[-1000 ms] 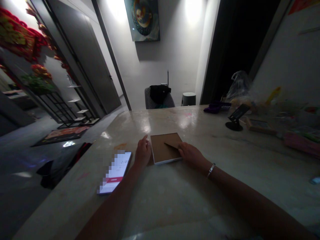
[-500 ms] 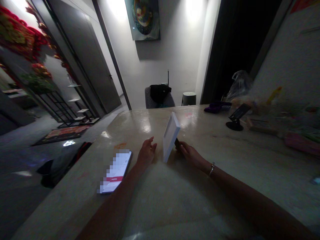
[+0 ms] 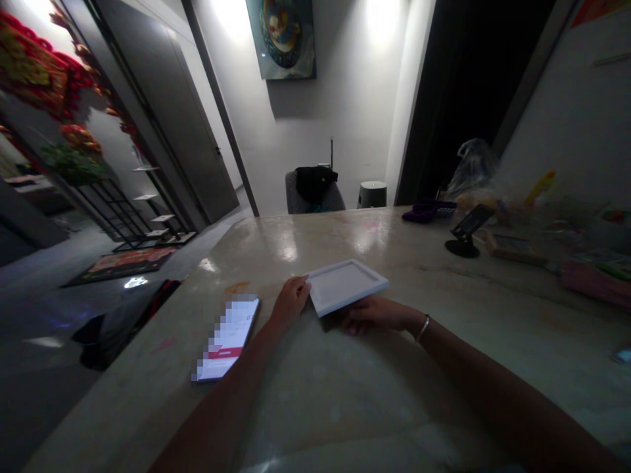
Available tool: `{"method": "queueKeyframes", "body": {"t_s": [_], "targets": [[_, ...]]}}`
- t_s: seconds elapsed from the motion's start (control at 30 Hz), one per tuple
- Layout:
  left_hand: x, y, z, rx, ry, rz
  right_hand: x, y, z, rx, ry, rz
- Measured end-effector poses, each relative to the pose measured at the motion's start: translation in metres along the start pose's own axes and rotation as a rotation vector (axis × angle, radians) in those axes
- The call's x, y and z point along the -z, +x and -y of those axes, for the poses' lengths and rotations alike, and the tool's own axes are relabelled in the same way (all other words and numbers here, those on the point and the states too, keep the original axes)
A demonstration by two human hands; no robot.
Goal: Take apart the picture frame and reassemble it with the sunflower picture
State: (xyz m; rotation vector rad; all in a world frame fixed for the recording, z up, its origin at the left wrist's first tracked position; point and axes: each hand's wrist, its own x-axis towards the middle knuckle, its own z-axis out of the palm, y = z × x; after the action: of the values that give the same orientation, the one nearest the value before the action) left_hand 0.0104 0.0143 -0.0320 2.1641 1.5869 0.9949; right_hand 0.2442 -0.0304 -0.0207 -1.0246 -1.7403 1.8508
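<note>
A white picture frame [image 3: 340, 286] is tilted low over the table, its front turned up. At its left edge, my left hand [image 3: 292, 293] has its fingers curled on the rim, gripping it. Under the near right side is my right hand [image 3: 372, 314], its fingers bent around a dark flap [image 3: 330, 321] at the back of the frame. The frame hides part of the flap and some of my right fingers. Left of my left forearm lies a phone [image 3: 231, 335] with its screen lit.
The marble-patterned table [image 3: 315, 407] spreads around my arms. A black phone stand [image 3: 466, 240] is on the right, near a purple item [image 3: 426, 211] and a clear plastic bag [image 3: 473, 167]. Beyond the far edge are a chair [image 3: 293, 194] and a round stool [image 3: 373, 194].
The picture frame has tipped from nearly upright to nearly flat, front up. My left hand has moved onto its left edge, and my right hand is now lower, beneath it.
</note>
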Motion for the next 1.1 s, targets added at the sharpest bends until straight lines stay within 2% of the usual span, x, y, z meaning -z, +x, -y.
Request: {"method": "queueKeyframes", "body": {"t_s": [0.17,0.27,0.33,0.37,0.43,0.53,0.6,0.63,0.73,0.87,1.1], "targets": [[-0.004,-0.002,0.001,-0.001,0.049,0.074,0.001,-0.013,0.008,-0.095,0.014,0.292],[-0.007,-0.004,0.001,-0.025,0.131,0.102,0.004,-0.015,0.01,-0.084,0.002,0.278],[-0.008,-0.004,0.001,-0.025,0.174,0.117,0.008,-0.012,0.011,-0.027,-0.028,0.143],[-0.008,-0.004,0.001,-0.021,0.187,0.124,0.011,-0.01,0.011,0.009,-0.055,0.031],[-0.007,-0.004,0.0,-0.019,0.202,0.136,0.019,-0.005,0.009,0.077,-0.157,-0.272],[-0.006,-0.003,0.0,-0.023,0.211,0.148,0.033,0.003,0.0,0.14,-0.432,-0.765],[-0.006,-0.004,-0.001,-0.018,0.216,0.154,0.041,0.008,-0.009,0.169,-0.607,-0.915],[-0.006,-0.004,-0.002,-0.014,0.217,0.155,0.044,0.009,-0.014,0.143,-0.65,-0.944],[-0.005,-0.005,-0.004,0.001,0.218,0.149,0.046,0.012,-0.023,0.067,-0.73,-0.872],[-0.004,-0.006,-0.007,0.023,0.221,0.15,0.037,0.012,-0.021,0.038,-0.744,-0.791],[-0.001,-0.004,-0.008,0.103,0.181,0.139,0.032,0.013,-0.018,0.053,-0.7,-0.774]]}}
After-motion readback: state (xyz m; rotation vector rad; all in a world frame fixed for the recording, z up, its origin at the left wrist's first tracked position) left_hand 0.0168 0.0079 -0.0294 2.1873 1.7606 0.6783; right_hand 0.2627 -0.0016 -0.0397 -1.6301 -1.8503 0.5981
